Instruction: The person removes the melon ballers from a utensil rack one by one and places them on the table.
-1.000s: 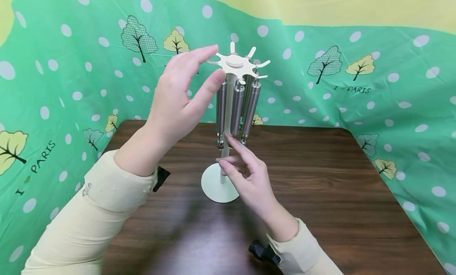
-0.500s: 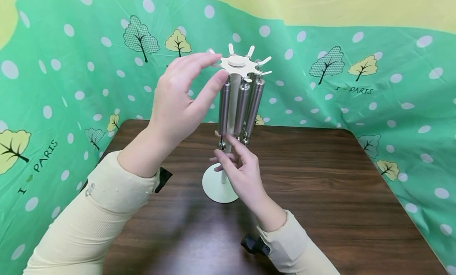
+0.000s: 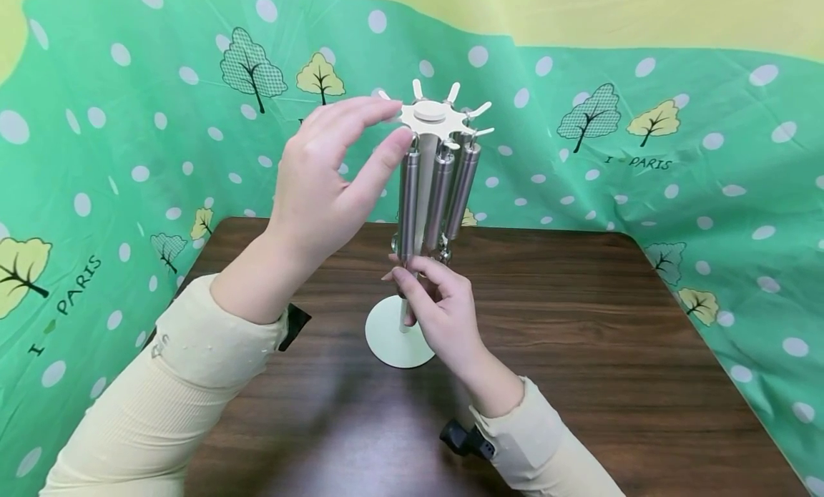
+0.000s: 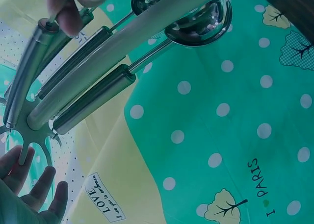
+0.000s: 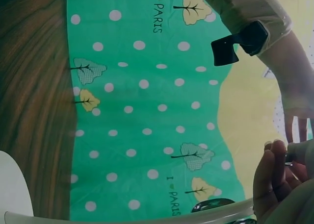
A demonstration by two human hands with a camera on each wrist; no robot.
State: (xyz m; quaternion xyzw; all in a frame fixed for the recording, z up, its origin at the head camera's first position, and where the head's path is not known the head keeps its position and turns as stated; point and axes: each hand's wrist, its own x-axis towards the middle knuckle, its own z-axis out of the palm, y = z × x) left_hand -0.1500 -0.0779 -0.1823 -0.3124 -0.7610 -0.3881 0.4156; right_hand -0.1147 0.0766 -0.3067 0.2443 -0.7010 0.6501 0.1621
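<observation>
A white stand holds a spoked hook rack (image 3: 438, 124) on its pole; several steel-handled utensils hang from it. At its left edge is my left hand (image 3: 325, 171), thumb and index finger spread in a wide curve, fingertips right at the hooks. My right hand (image 3: 447, 304) pinches the lower part of the front-left steel-handled utensil (image 3: 409, 204); its lower end is hidden by the fingers. In the left wrist view this pinch shows at the thin stem below the handle (image 4: 25, 69). A neighbouring ladle (image 4: 201, 25) hangs with its round bowl uncovered.
The stand's round white base (image 3: 394, 343) rests on the dark wooden table (image 3: 579, 354). A green dotted cloth (image 3: 534, 146) with printed trees hangs behind and on both sides. Black straps with camera mounts sit at both wrists.
My right hand has moved slightly left and closed its fingers on the utensil's lower part, whose handle now leans towards me. The rack has shifted slightly right; the left hand has barely moved.
</observation>
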